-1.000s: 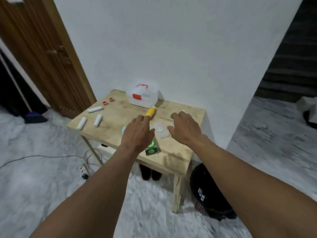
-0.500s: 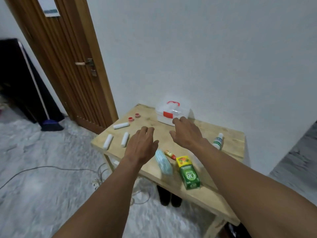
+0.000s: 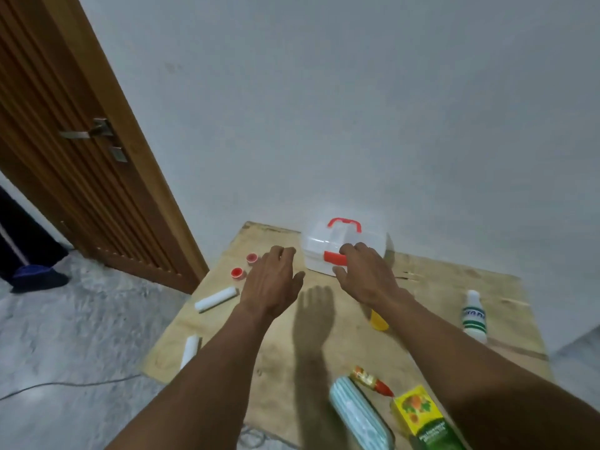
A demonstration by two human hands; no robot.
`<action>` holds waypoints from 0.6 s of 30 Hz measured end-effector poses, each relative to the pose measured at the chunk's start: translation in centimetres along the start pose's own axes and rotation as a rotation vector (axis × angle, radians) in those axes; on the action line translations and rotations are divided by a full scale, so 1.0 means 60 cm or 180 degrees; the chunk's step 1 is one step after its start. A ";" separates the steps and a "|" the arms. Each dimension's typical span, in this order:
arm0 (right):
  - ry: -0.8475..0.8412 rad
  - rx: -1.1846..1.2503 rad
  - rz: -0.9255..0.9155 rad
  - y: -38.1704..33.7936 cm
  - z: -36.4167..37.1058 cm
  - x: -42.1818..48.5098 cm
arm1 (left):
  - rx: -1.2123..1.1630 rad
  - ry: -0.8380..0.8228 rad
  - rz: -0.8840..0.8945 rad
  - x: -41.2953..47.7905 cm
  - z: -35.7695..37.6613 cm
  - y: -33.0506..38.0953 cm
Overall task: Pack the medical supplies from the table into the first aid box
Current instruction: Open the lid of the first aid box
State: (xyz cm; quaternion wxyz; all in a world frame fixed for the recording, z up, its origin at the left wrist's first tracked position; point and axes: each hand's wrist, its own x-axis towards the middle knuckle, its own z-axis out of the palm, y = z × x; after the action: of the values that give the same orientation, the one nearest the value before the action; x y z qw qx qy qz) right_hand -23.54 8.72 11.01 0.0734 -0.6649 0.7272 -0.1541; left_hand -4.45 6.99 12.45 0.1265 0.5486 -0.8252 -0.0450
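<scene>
The first aid box point(image 3: 319, 251), white translucent with a red handle and a red latch, stands closed at the table's far edge by the wall. My right hand point(image 3: 365, 276) reaches its front, fingertips touching the red latch, fingers apart. My left hand point(image 3: 271, 280) hovers open just left of the box, holding nothing. On the table lie two white gauze rolls point(image 3: 216, 298), two small red-capped pots point(image 3: 238, 272), a yellow tube point(image 3: 379, 321) half hidden by my right wrist, a white bottle point(image 3: 474, 316), a stack of face masks point(image 3: 358, 414), a small red-tipped tube point(image 3: 370, 380) and a green-yellow carton point(image 3: 422, 417).
The wooden table point(image 3: 431, 287) stands against a white wall. A brown wooden door point(image 3: 74, 151) with a metal handle stands to the left. Grey carpet lies below, with a thin cable across it and a dark object at the far left.
The view has come closer to the table. Both hands have moved forward; my right hand has reached the box's red latch and my left hand has come up beside the box.
</scene>
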 end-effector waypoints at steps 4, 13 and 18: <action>0.0170 0.0564 0.0693 -0.005 0.059 0.026 | -0.0256 -0.0022 0.0282 0.083 0.038 -0.037; 0.1342 0.4705 0.3271 -0.043 0.167 0.058 | -0.1146 -0.0315 0.1313 0.260 0.120 -0.084; 0.1687 0.5602 0.3582 -0.065 0.198 0.094 | -0.1020 -0.0310 0.1739 0.283 0.162 -0.100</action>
State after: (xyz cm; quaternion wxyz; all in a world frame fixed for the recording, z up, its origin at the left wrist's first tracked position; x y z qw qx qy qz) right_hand -16.77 1.35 1.63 0.4264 0.1058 0.5552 -0.7062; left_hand -7.81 -11.58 4.53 0.1790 0.2771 -0.9295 -0.1649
